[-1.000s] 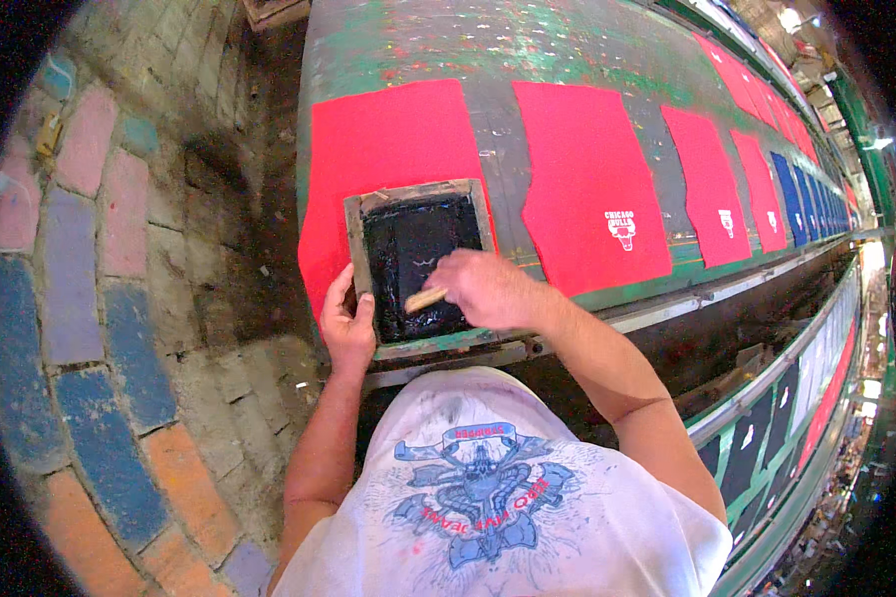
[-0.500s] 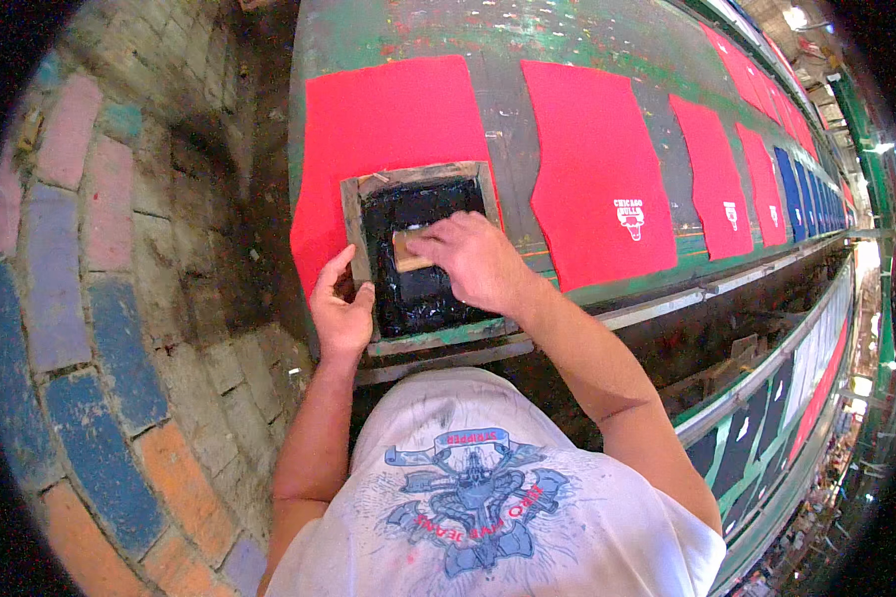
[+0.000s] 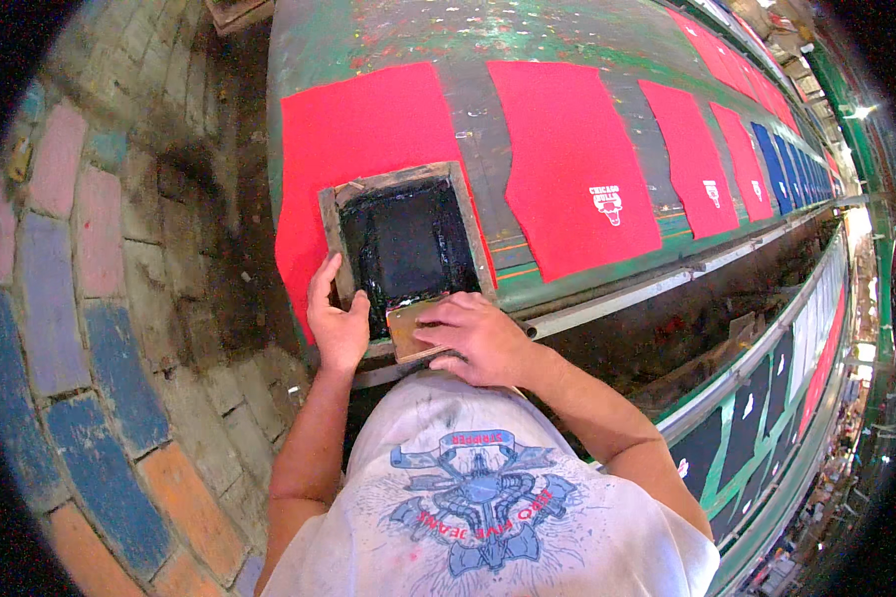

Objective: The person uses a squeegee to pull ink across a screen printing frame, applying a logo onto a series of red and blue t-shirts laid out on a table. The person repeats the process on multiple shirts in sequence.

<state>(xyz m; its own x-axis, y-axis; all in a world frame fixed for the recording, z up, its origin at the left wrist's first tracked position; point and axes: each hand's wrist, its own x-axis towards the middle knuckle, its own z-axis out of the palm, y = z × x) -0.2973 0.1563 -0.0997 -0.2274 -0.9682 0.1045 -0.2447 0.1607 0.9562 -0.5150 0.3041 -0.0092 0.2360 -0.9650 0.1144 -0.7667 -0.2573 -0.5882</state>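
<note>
A wooden screen printing frame (image 3: 334, 227), its inside dark and coated in wet black, lies on the lower part of a red fabric panel (image 3: 368, 119). At its near left corner my left hand (image 3: 338, 320) grips the side rail, thumb and fingers on either side of the wood. My right hand (image 3: 480, 340) is closed round a squeegee (image 3: 408, 333) with a flat wooden handle. The squeegee is at the frame's near edge, close to my shirt; its blade is hidden. To the right lies another red fabric panel (image 3: 577, 149) bearing a small white print.
The long green printing table (image 3: 388, 35) runs away to the right, carrying more red panels and dark blue panels (image 3: 773, 169). A metal rail (image 3: 627, 310) follows its near edge. A second table with dark pieces (image 3: 742, 433) stands at right. Painted bricks (image 3: 60, 254) lie at left.
My right hand has drawn the squeegee from the middle of the frame to its near edge. My left hand keeps its hold. The view has shifted slightly.
</note>
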